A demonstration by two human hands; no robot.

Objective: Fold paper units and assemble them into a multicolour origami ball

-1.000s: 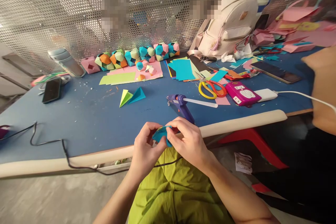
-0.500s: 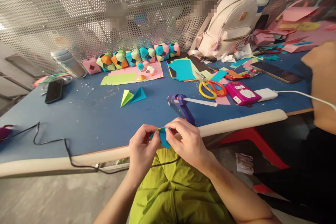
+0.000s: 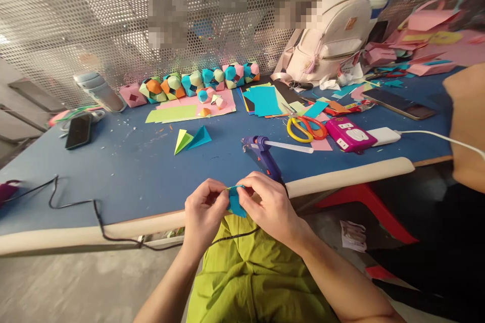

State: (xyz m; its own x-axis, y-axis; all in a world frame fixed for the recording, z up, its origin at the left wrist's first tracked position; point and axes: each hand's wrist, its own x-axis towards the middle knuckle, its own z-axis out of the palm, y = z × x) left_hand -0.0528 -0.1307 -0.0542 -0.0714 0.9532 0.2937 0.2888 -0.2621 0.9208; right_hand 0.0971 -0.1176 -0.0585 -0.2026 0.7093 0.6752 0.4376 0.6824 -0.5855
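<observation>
A small piece of folded teal paper (image 3: 235, 203) is pinched between both hands, just in front of the table's padded front edge and above my green-clad lap. My left hand (image 3: 203, 217) grips its left side with fingers curled. My right hand (image 3: 268, 206) closes over its right side, thumb and forefinger pressed on the top fold. Most of the paper is hidden by my fingers.
On the blue table (image 3: 125, 176) lie a blue glue gun (image 3: 262, 151), folded yellow-green and teal triangles (image 3: 191, 139), yellow-and-red scissors (image 3: 305, 128), paper sheets (image 3: 261, 100), a row of paper balls (image 3: 197, 79), a pink power strip (image 3: 348, 135), two phones, a black cable (image 3: 76, 206) and a backpack (image 3: 331, 30). Another person sits at right.
My hands have drawn closer together around the teal paper, which looks smaller and more folded than before. Nothing on the table has moved.
</observation>
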